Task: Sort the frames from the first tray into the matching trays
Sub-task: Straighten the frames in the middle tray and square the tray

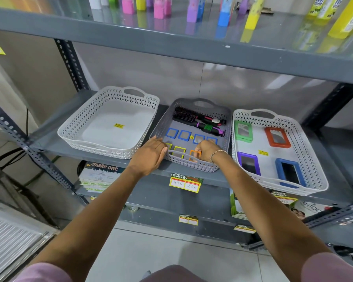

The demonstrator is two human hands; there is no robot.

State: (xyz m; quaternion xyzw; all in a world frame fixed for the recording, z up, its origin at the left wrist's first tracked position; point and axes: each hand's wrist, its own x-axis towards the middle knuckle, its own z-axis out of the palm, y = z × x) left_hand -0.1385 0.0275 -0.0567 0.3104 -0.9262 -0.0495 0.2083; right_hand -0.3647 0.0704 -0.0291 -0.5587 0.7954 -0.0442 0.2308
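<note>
The middle grey tray (226, 129) holds several small blue frames (184, 135), small yellow frames (179, 151), a small orange frame (194, 155) and two hair brushes (200, 121). My left hand (151, 152) grips the grey tray's front left rim. My right hand (207, 152) reaches into the tray's front part, its fingers curled on the top of the orange frame. The left white tray (69, 133) holds only a yellow sticker. The right white tray (306, 147) holds larger green (243, 131), red (277, 137), purple (249, 163) and blue frames (290, 173).
All three trays stand on a grey metal shelf (49, 143) with slotted uprights. An upper shelf (171, 41) with coloured bottles overhangs them. A price tag (185, 182) hangs on the shelf's front edge. Boxes and packets lie on the shelves below.
</note>
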